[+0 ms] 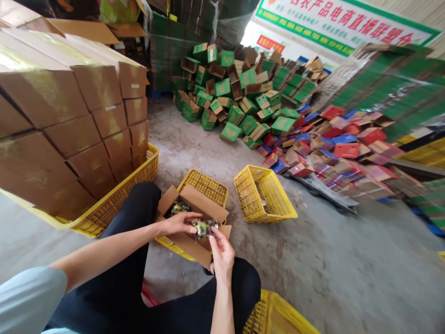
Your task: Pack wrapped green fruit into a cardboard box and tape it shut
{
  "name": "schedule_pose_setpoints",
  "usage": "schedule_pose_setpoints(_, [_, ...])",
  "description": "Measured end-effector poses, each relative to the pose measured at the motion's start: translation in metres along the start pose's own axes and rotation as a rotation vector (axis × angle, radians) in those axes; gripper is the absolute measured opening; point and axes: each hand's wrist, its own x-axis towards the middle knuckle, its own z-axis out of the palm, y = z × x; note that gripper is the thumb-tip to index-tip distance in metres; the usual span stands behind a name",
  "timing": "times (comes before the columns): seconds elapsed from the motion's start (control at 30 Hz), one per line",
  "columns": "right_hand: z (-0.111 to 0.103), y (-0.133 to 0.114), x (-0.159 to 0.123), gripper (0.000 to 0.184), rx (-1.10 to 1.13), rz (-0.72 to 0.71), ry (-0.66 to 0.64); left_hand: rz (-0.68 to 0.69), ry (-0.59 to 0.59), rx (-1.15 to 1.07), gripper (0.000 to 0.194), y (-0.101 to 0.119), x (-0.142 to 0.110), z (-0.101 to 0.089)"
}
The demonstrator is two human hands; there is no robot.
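Clear, glossy plastic packet (204, 228) with yellow-green and dark contents, pinched at both ends

Left hand (178, 224) and right hand (222, 253) grasp it above an open brown cardboard box (204, 204), stiff flaps splayed, with a similar shiny packet (179, 207) inside; the box rests on a yellow latticed plastic crate (205, 183).

open carton (205, 202): one
hands: two, left hand (179, 223) and right hand (222, 253), both above the open carton
clear packets (202, 228): one between the hands, at least one more inside the carton
yellow crates (248, 199): at least four, one beneath the carton, one left, two right
stacked cartons (109, 120): at least ten, left of it
green boxes (231, 132): dozens, beyond it
red and blue boxes (347, 150): dozens, right of it
banners (347, 25): two, far beyond it
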Motion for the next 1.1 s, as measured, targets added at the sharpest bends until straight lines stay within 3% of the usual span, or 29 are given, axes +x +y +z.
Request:
schedule_pose_setpoints(0.17, [-0.003, -0.014, 0.019, 0.083, 0.103, 0.058, 0.015, 0.024, 0.084, -0.002, 0.064, -0.002, 0.009, -0.002])
schedule_pose_setpoints(0.27, [-0.001, -0.013, 0.039, 0.064, 0.038, 0.12, -0.069, 0.058, 0.079, 0.033, 0.064, 0.001, 0.008, -0.004])
schedule_pose_setpoints(0.37, [0.004, -0.004, 0.05, 0.049, -0.001, 0.127, -0.072, 0.095, 0.185, -0.021, 0.076, 0.0, 0.007, -0.006])
schedule_pose_setpoints(0.43, [0.006, 0.001, 0.05, 0.046, -0.009, 0.064, -0.02, 0.018, 0.246, -0.105, 0.083, -0.003, 0.006, -0.008])
schedule_pose_setpoints(0.5, [0.007, 0.004, 0.047, 0.041, -0.029, -0.027, 0.013, -0.145, 0.264, -0.205, 0.082, -0.006, 0.007, -0.008])
schedule_pose_setpoints(0.57, [0.008, 0.005, 0.042, 0.034, -0.047, -0.097, 0.002, -0.276, 0.245, -0.294, 0.084, -0.008, 0.008, -0.007])
schedule_pose_setpoints(0.63, [0.01, 0.006, 0.037, 0.029, -0.054, -0.119, -0.054, -0.306, 0.219, -0.34, 0.083, -0.007, 0.01, -0.005])
schedule_pose_setpoints(0.73, [0.012, 0.008, 0.032, 0.024, -0.054, -0.103, -0.125, -0.241, 0.211, -0.35, 0.076, -0.007, 0.012, -0.002])
schedule_pose_setpoints(0.83, [0.012, 0.008, 0.028, 0.025, -0.034, -0.072, -0.107, -0.183, 0.242, -0.39, 0.083, -0.007, 0.012, -0.001])
schedule_pose_setpoints(0.97, [0.01, 0.003, 0.026, 0.045, 0.08, 0.036, -0.025, -0.099, 0.237, -0.41, 0.083, -0.008, 0.012, -0.003])
schedule_pose_setpoints(1.1, [0.01, 0.006, 0.026, 0.061, 0.18, 0.21, -0.02, -0.025, 0.113, -0.357, 0.083, -0.01, 0.013, -0.002])
